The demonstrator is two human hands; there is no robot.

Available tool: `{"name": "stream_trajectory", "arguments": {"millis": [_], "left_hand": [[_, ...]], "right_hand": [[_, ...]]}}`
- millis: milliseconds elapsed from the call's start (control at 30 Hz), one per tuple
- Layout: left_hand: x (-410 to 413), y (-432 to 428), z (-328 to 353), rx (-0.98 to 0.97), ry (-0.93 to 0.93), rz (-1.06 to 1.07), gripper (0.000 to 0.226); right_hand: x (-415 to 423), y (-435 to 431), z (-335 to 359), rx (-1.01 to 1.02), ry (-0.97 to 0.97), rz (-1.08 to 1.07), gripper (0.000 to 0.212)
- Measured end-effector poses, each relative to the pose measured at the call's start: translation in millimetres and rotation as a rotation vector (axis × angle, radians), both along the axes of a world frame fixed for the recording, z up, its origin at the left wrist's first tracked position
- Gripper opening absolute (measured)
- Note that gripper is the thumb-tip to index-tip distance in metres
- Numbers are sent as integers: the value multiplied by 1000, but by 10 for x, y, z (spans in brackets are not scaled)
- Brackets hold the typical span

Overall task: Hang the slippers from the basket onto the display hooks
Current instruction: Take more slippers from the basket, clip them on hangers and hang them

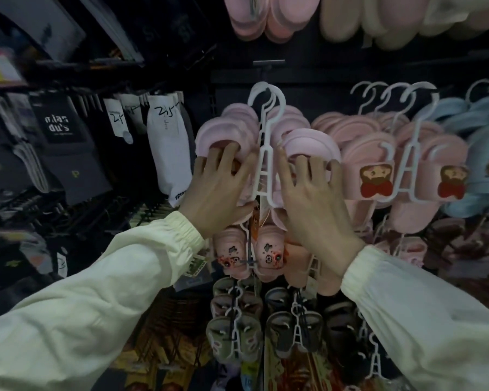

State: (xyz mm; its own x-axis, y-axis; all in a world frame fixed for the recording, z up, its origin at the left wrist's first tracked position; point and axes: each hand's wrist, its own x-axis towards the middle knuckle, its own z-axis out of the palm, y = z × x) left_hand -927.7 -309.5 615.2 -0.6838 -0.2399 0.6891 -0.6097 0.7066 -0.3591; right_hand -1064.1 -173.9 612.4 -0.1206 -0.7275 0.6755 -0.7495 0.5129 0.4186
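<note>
Two hands on one pair here: the left hand [218,190] has its fingers curled into the strap opening of the left pink slipper [213,134], thumb tucked under its edge, and the right hand [312,198] grips the right pink slipper [311,143] the same way. The two slippers sit on a white hanger [265,156] running up between the hands. Can't tell if its hook is on a peg. At 3 o'clock hang pink bearded-face slippers [374,179], then blue slippers [483,153]. At 9 o'clock are packaged socks [168,148], and at 6 o'clock cartoon-face pink slippers [267,251].
</note>
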Motion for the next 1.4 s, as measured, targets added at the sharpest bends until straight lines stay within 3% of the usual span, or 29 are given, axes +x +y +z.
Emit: {"name": "stream_trajectory", "arguments": {"millis": [200, 367, 600, 900, 1067, 1200, 1400], "left_hand": [[-214, -210, -21, 22, 3, 8, 97], [-335, -340, -48, 2, 1, 46, 92], [-483, -522, -127, -15, 34, 45, 94], [-513, -497, -241, -22, 66, 51, 95], [-472, -490, -298, -9, 86, 36, 98], [-441, -477, -338, -46, 79, 80, 95], [-474, -397, -451, -47, 89, 147, 83]], "right_hand": [[-170, -258, 8, 42, -23, -13, 93], [-248, -458, -2, 72, -4, -27, 81], [-404, -617, 10, 101, -67, 16, 94], [-512, -631, -64, 54, -193, 142, 99], [-497, -619, -177, 40, -227, 163, 89], [-520, -584, -248, -3, -262, 198, 80], [-506, -476, -302, -59, -303, 271, 86]]}}
